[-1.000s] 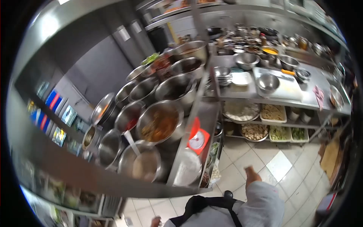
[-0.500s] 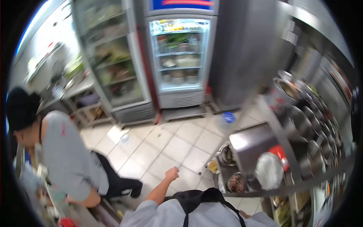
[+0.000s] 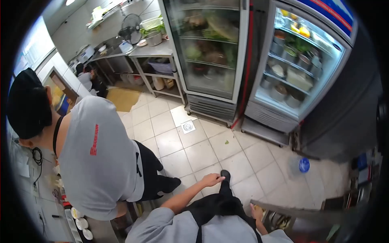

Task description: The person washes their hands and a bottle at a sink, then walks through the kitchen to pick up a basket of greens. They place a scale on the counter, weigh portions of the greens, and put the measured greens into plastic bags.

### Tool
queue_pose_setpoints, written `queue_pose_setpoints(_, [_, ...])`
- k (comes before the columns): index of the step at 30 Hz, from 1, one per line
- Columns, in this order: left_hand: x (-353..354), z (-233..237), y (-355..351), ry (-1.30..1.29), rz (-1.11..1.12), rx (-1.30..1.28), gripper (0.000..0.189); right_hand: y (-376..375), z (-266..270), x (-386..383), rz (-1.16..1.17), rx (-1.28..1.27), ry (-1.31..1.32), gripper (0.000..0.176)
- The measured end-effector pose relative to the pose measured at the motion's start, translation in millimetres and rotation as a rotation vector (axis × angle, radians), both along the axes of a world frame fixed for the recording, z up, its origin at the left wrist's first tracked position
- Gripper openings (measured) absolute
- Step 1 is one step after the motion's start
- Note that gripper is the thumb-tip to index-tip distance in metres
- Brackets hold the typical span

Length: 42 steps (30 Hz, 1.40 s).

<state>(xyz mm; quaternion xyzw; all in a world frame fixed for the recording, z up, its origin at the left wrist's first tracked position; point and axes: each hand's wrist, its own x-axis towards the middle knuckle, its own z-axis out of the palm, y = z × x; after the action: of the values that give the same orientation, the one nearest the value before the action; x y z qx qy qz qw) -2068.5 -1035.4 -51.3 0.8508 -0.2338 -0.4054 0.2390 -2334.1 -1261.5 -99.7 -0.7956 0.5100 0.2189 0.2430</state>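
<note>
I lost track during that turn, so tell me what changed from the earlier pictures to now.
The view has swung left: the pots are out of view, and the lit fridge has moved from centre to right. The co-worker shows larger. The left hand reaches further forward; the right hand shows again. No grasp or release is visible. The blue lid stays near the floor.

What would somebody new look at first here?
Probably the glowing fridge at the upper right, with bright yellow things near its top. Next, the person in the black cap, close on the left. Then maybe the round blue thing on the floor at right.
</note>
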Motion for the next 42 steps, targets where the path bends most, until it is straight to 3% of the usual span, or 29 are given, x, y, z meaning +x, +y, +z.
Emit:
queue_pose_setpoints(1, [22, -1, -8, -0.054, 0.0, -0.162, 0.05, -19, 7, 50, 0.144, -0.043, -0.057, 0.091])
queue_pose_setpoints(3, [69, -5, -26, -0.114, -0.056, -0.373, 0.047, -57, -49, 145, 0.513, -0.137, -0.39, 0.11])
queue_pose_setpoints(4, [80, 0, -34, -0.109, -0.027, -0.361, 0.047, -51, 2, 207, 0.593, 0.011, -0.409, 0.116])
queue_pose_setpoints(6, [116, 21, -54, -0.398, -0.175, -0.485, 0.05, -32, 35, 307, 0.837, 0.046, -0.598, 0.115])
queue_pose_setpoints(7, [127, 24, -61, -0.628, -0.187, -0.458, 0.043, -20, 41, 351, 0.936, 0.054, -0.706, 0.109])
queue_pose_setpoints(8, [147, 33, -65, -0.634, -0.15, -0.459, 0.043, -8, 42, 391, 1.04, 0.065, -0.809, 0.103])
queue_pose_setpoints(10, [194, 49, -64, -0.332, -0.093, -0.157, 0.031, 19, 52, 461, 1.152, -0.022, -0.872, 0.095])
queue_pose_setpoints(11, [216, 48, -50, -0.417, 0.01, -0.276, 0.023, 28, 53, 490, 1.191, -0.016, -0.871, 0.095])
queue_pose_setpoints(18, [391, 21, 29, -0.546, 0.069, -0.052, 0.031, 112, 53, 688, 1.5, -0.129, -0.912, 0.073])
queue_pose_setpoints(20, [446, 12, 52, -0.47, 0.029, -0.036, 0.031, 136, 48, 738, 1.55, -0.244, -1.049, 0.061])
queue_pose_setpoints(22, [495, -19, 79, -0.516, -0.037, -0.008, 0.037, 159, 39, 787, 1.632, -0.225, -0.953, 0.046])
queue_pose_setpoints(25, [553, 17, 124, -0.562, 0.092, -0.063, 0.036, 203, 58, 855, 1.713, -0.175, -0.875, 0.036])
queue_pose_setpoints(27, [593, 27, 158, -0.677, 0.139, -0.012, 0.045, 240, 77, 904, 1.732, -0.197, -0.886, 0.036])
queue_pose_setpoints(30, [657, 46, 214, -0.625, 0.276, 0.058, 0.05, 297, 93, 967, 1.741, -0.263, -0.979, 0.033])
queue_pose_setpoints(32, [698, 48, 261, -0.542, 0.359, 0.023, 0.051, 339, 88, 1012, 1.606, -0.183, -1.022, 0.03])
queue_pose_setpoints(34, [730, 16, 315, -0.209, 0.717, 0.052, 0.049, 382, 88, 1056, 1.496, -0.098, -1.023, 0.031])
queue_pose_setpoints(36, [739, -43, 386, -0.255, 0.804, -0.043, 0.046, 418, 94, 1120, 1.144, 0.128, -0.67, 0.043])
queue_pose_setpoints(37, [739, -84, 425, -0.287, 0.8, -0.039, 0.046, 432, 95, 1152, 1.147, 0.19, -0.772, 0.044])
queue_pose_setpoints(38, [734, -62, 455, -0.243, 0.826, 0.068, 0.047, 445, 100, 1190, 1.138, 0.247, -0.878, 0.046])
queue_pose_setpoints(39, [734, -104, 495, -0.093, 0.841, 0.111, 0.049, 456, 113, 1226, 1.16, 0.334, -1.041, 0.04])
queue_pose_setpoints(40, [734, -115, 526, -0.109, 0.811, 0.145, 0.048, 473, 128, 1263, 0.776, 0.692, -0.976, 0.035])
queue_pose_setpoints(41, [730, -117, 555, -0.128, 0.943, 0.121, 0.047, 480, 155, 1309, 0.688, 0.871, -0.899, 0.031])
queue_pose_setpoints(42, [731, -114, 581, -0.08, 1.064, 0.103, 0.047, 486, 193, 1351, 0.743, 0.733, -0.932, 0.028])
